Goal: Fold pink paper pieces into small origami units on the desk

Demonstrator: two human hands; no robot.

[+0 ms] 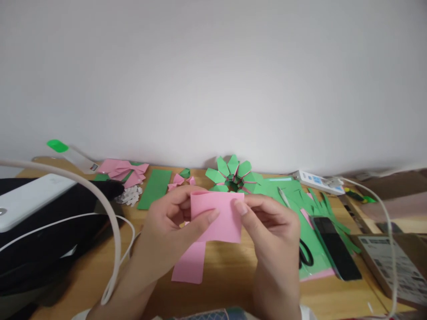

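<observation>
A folded piece of pink paper [218, 224] is held up in front of me between both hands. My left hand [173, 226] grips its left side, thumb across the front and fingers behind. At the right edge, my right hand [270, 226] pinches the sheet near its top corner, fingertips partly hidden. The left end of the paper shows a rounded fold, with layers visible along the top edge. Below it on the table lies a pink paper strip [189, 266]. Behind the hands stands a ring of folded green and pink paper petals [233, 171].
On the right are a phone [335, 249], scissors [306, 253], green paper scraps [300, 195] and a power strip [316, 182]. To the left are a green paper strip [155, 189], pink folded pieces [123, 169], a white device [35, 198] and a pale cable [111, 222] crossing near my left arm.
</observation>
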